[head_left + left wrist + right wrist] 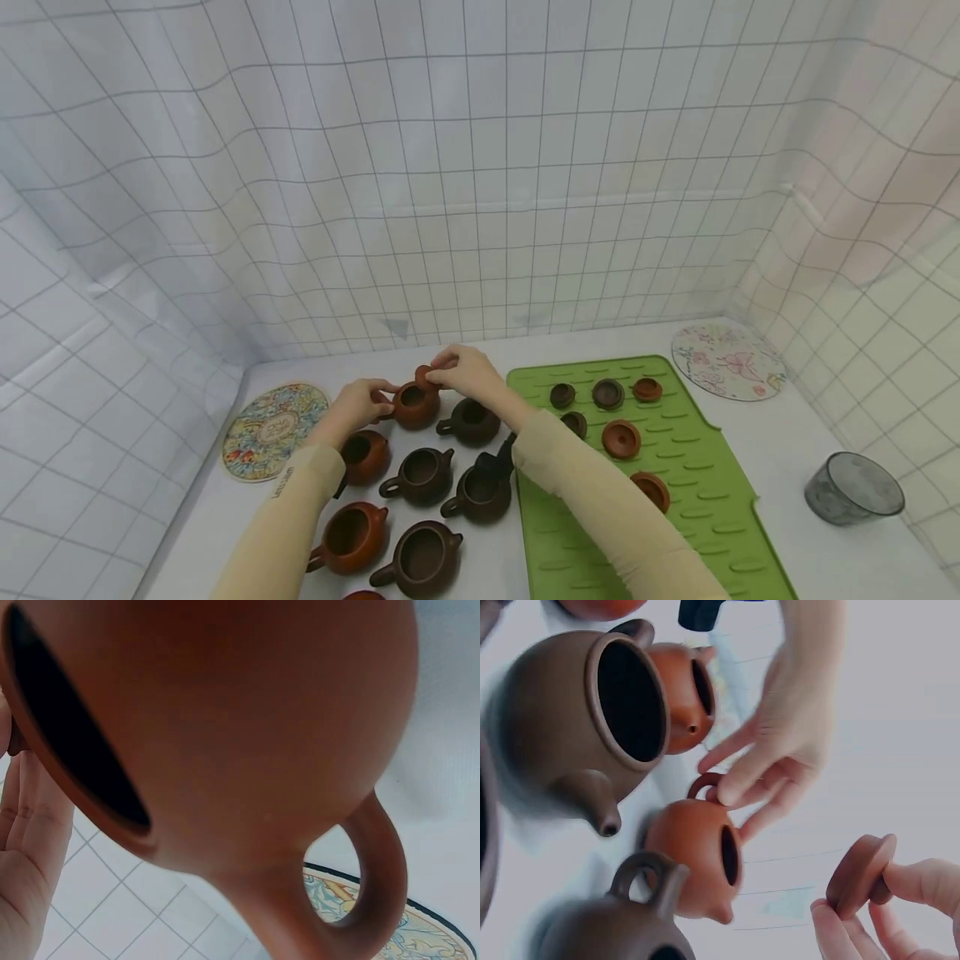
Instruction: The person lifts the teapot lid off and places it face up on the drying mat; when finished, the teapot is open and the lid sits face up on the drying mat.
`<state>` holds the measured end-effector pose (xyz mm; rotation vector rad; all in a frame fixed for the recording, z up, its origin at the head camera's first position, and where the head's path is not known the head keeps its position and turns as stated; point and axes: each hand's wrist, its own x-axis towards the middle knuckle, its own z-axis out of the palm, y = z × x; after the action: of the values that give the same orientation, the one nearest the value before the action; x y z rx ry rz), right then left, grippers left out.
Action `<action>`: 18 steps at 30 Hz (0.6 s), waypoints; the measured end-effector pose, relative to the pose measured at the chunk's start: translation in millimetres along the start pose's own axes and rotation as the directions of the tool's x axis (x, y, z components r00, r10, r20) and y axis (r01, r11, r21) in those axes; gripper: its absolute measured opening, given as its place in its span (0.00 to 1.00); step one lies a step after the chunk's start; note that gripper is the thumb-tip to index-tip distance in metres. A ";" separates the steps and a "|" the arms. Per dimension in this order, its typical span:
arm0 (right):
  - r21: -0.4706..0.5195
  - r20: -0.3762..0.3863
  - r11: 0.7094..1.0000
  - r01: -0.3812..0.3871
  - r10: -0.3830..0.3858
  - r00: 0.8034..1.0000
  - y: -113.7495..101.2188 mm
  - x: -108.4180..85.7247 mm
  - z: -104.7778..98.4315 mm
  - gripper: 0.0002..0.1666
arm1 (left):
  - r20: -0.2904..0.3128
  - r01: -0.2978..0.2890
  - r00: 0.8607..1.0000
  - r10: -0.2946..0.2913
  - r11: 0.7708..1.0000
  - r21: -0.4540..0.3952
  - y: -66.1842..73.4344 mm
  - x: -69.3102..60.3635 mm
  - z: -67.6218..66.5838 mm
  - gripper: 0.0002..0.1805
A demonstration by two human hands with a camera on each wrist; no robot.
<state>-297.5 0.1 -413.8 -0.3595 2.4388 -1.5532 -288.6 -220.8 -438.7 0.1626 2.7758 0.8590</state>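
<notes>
At the far end of the teapot rows sits a reddish-brown teapot with its mouth uncovered. My left hand pinches the handle of that pot between thumb and fingers. Just above its opening, my right hand holds a small round lid. Thumb and fingertips grip the lid by its knob and rim, tilted and apart from the pot in the right wrist view. Another reddish teapot fills most of the left wrist view, hiding much of the left hand's grip.
Several lidless teapots, including a dark brown one, stand close below both forearms. Loose lids such as a reddish one lie on the green mat. A patterned round mat is left, a floral one back right, a grey glass right.
</notes>
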 end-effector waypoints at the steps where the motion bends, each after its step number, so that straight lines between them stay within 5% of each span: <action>1: 0.030 0.001 1.000 -0.006 0.006 1.000 2.1 -3.9 -6.7 0.15 | 0.002 0.006 1.000 -0.006 1.000 0.003 0.3 0.6 0.6 0.18; 9: 0.346 0.039 0.934 -0.086 0.077 0.996 23.9 -47.0 -70.3 0.18 | 0.002 -0.002 1.000 0.002 1.000 0.022 1.8 -1.0 -0.6 0.18; 18: 0.471 0.020 0.879 -0.079 0.079 0.997 78.4 -103.6 -144.4 0.17 | 0.010 0.006 1.000 -0.006 1.000 0.016 2.3 -2.2 0.4 0.18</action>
<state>-252.3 188.9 -419.2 -0.1636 1.9475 -2.0281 -286.3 -219.1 -437.2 0.1610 2.7726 0.8330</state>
